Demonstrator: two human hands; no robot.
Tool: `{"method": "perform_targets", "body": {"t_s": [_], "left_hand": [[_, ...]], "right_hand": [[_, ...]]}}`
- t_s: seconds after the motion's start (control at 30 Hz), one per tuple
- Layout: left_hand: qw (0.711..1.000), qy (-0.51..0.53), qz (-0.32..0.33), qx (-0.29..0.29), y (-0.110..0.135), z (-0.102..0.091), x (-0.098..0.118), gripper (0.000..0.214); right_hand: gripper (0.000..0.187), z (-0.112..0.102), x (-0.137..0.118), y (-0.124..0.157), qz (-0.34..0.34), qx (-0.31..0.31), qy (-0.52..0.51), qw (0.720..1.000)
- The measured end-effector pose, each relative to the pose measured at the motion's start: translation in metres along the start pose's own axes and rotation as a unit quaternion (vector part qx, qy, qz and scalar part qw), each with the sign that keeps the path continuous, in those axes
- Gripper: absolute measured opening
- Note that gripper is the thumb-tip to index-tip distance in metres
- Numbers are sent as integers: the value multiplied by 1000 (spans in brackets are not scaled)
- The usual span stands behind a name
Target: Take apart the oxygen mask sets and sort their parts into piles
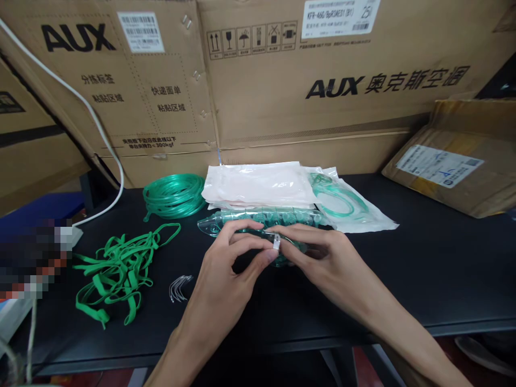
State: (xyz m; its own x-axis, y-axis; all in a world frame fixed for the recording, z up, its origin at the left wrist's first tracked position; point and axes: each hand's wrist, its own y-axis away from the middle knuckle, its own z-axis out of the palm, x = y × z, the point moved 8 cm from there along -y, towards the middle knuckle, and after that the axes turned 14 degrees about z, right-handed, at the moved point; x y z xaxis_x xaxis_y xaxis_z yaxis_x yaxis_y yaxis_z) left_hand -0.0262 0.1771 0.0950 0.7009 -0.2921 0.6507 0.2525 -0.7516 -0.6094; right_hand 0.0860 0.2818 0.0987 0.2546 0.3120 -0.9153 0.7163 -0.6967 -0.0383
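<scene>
My left hand (229, 263) is closed in a pinch on a small shiny metal strip (276, 241). The strip sits at the edge of a clear green oxygen mask (298, 245). From the other side, my right hand (318, 250) grips this mask, its fingers bent around the rim; much of the mask is hidden behind both hands. Just beyond lies a row of nested clear green oxygen masks (237, 216). Several thin curved metal strips (180, 288) rest on the table, left of my left wrist.
Behind the masks are stacked white packets (258, 183) and a clear-fronted packet of green tubing (358, 209). Coiled green tubing (174, 194) and tangled green elastic straps (121, 269) lie left on the black table (403, 274). Large cardboard boxes (258, 97) wall the back; a taped carton (463, 156) stands right.
</scene>
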Motion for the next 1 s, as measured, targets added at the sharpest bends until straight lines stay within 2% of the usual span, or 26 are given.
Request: {"method": "perform_targets", "body": {"t_s": [0.07,0.1,0.17,0.23,0.3,0.53,0.7,0.83,1.0], "left_hand": [[999,-29,23,2,-2,-4,3,7],[998,-41,39,-4,-3,-5,5,13],[995,-41,86,-38,-4,-3,10,25],[987,-22,134,-81,-3,0,15,28],[982,-17,161,-101,-2,-1,16,28],[977,-52,162,-132,-1,-6,13,35],[978,-68,161,-111,-1,-15,10,36],[979,-58,167,-104,-1,-17,11,37],[974,-42,199,-97,-2,-17,19,31]], "right_hand": [[26,0,0,1,15,-7,28,999],[26,0,0,2,24,-14,48,998],[28,0,2,3,48,-30,87,995],[30,-1,5,4,75,-44,113,990],[29,0,7,5,82,-59,117,988],[23,-3,10,3,73,-58,80,992],[35,1,13,8,54,-111,105,987],[29,2,10,7,34,-115,103,987],[29,3,9,7,43,-130,108,985]]}}
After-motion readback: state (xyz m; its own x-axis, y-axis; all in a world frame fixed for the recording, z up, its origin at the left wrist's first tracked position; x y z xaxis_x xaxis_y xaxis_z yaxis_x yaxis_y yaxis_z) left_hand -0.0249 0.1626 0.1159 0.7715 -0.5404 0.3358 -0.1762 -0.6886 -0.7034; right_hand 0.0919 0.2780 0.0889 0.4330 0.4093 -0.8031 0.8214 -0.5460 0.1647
